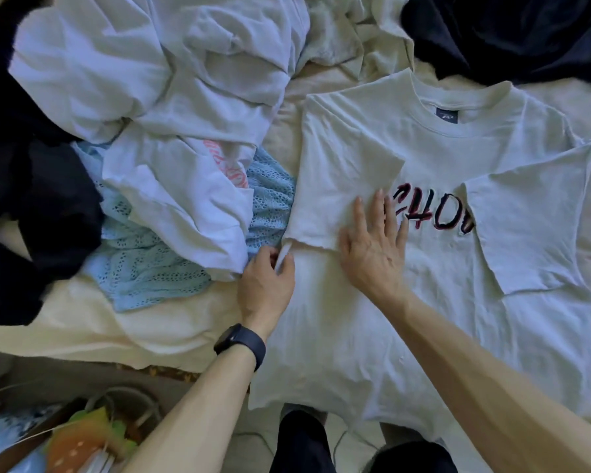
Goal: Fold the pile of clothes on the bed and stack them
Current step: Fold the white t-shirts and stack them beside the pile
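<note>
My right hand (372,257) lies on the T-shirt (423,319) spread on the bed (151,322), my left hand (265,285) at its edge, the pile of clothes (185,97) farther left.

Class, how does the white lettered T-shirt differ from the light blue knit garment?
The white lettered T-shirt lies spread flat with both sleeves folded in; the light blue knit garment lies crumpled, partly under another white shirt. The T-shirt is smooth cloth; the knit has open holes. Both lie on the bed.
</note>
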